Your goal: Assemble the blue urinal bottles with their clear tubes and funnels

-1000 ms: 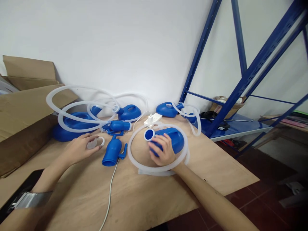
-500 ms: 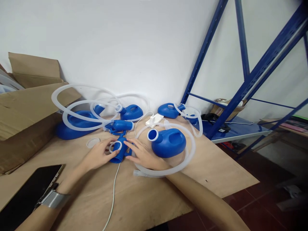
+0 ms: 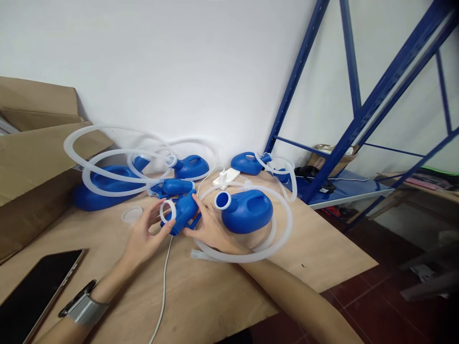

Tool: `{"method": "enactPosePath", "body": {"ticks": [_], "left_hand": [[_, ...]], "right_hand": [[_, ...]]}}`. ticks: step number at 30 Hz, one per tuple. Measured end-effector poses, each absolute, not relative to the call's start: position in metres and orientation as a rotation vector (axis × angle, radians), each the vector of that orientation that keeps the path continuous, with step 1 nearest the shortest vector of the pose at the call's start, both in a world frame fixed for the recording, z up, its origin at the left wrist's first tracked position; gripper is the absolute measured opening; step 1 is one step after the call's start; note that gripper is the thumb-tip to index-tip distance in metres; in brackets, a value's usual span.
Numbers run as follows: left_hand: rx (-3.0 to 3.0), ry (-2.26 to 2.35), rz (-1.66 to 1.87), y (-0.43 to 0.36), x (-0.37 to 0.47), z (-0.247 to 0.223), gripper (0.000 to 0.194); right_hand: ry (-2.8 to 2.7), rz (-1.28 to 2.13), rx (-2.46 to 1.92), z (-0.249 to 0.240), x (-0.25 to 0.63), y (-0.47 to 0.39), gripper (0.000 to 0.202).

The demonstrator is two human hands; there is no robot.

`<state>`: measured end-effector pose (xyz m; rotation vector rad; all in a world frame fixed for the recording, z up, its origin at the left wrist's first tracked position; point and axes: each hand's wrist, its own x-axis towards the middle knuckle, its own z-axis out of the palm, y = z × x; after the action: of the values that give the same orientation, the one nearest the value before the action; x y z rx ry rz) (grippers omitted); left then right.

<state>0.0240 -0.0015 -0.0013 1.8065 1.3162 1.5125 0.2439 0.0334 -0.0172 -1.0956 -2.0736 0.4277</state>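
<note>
My left hand (image 3: 148, 229) pinches a white ring (image 3: 174, 210) between thumb and fingers, close to the open end of a blue plastic piece shaped like a bottle neck (image 3: 185, 210). Around the far side of that blue piece, my right hand (image 3: 210, 227) grips it, lifted a little off the table. Just behind lies a similar blue piece (image 3: 175, 185) with a white rim. To the right of my right hand, a blue jug-like bottle (image 3: 251, 210) rests on its side, ringed by a clear hose (image 3: 287, 229). A flat clear disc (image 3: 132, 214) lies left of my left hand.
More blue bottles (image 3: 195, 167) with coiled hoses (image 3: 77, 143) stand along the wall. A cardboard box (image 3: 43, 167) and a phone (image 3: 39, 291) occupy the left. A white power strip (image 3: 226, 178) and its cable (image 3: 165, 286) cross the table. A blue metal shelf (image 3: 347, 143) rises at right.
My right hand has closed around the blue neck piece and raised and tilted it. The white ring in my left hand has turned to face me near the piece's open end.
</note>
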Motion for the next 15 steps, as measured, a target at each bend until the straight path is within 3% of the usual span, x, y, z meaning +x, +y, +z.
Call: {"method": "enactPosePath", "body": {"ticks": [10, 15], "left_hand": [[1.741, 1.485, 1.425, -0.003, 0.034, -0.005, 0.064], [1.685, 1.498, 1.389, -0.001, 0.038, -0.006, 0.071]], "right_hand": [[-1.754, 0.573, -1.097, -0.023, 0.246, 0.039, 0.073], [-1.821, 0.726, -1.088, -0.02, 0.247, 0.036, 0.082]]}}
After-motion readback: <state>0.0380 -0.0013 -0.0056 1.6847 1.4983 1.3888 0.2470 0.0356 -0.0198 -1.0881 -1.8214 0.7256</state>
